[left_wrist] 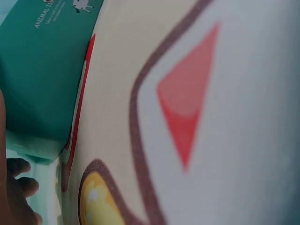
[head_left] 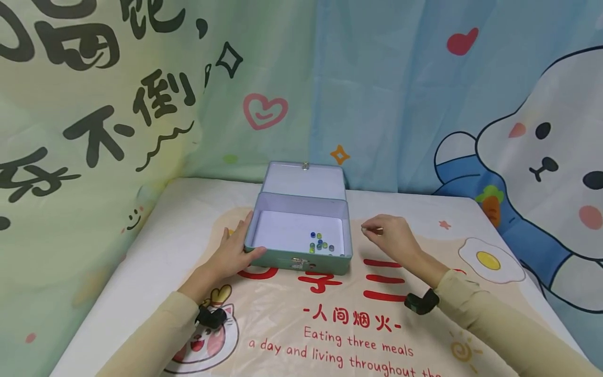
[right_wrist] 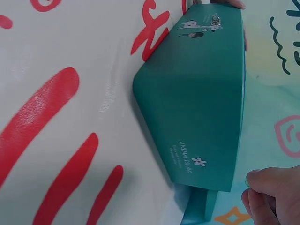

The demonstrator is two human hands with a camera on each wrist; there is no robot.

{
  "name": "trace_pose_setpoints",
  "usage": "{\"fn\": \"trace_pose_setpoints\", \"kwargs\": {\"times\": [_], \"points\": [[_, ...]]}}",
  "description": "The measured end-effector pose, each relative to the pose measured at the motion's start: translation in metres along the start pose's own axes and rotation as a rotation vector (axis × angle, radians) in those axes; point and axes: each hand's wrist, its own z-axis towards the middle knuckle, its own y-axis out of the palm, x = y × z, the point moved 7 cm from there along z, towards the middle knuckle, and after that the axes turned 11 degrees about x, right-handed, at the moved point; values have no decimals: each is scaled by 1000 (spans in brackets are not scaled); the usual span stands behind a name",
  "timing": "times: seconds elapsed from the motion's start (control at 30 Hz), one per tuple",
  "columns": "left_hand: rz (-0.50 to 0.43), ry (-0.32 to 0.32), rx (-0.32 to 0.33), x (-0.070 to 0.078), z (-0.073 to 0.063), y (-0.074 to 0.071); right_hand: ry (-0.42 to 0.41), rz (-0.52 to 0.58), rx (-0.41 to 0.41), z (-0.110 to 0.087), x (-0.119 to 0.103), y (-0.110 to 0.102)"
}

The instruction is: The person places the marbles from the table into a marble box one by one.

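Observation:
A green tin box [head_left: 308,262] stands on the table with its lid [head_left: 303,179] folded back. Several small blue and green glass marbles [head_left: 313,235] lie toward the right front of its pale inside. My left hand [head_left: 234,248] holds the box at its left front corner, thumb across the front rim and fingers along the left side. To the right of the box, above the cloth, my right hand [head_left: 393,238] pinches a small greenish marble [right_wrist: 247,180] between thumb and forefinger. The other fingers of that hand are folded in.
Under the box lies a printed tablecloth [head_left: 358,335] with red lettering and cartoon pictures. A patterned curtain [head_left: 367,94] hangs behind the table and along its left side. A black wrist camera [head_left: 421,302] sits on the right wrist, another black camera [head_left: 211,317] on the left.

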Motion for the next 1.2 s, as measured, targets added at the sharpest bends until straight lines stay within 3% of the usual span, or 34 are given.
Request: {"fn": "trace_pose_setpoints", "kwargs": {"times": [0.7,1.2], "points": [[7,-10,0,-4,0,-3,-114,-48,-78,40,-31,11],[-13,8,6,-4,1,-1,-216,2,-42,71,-58,18]]}}
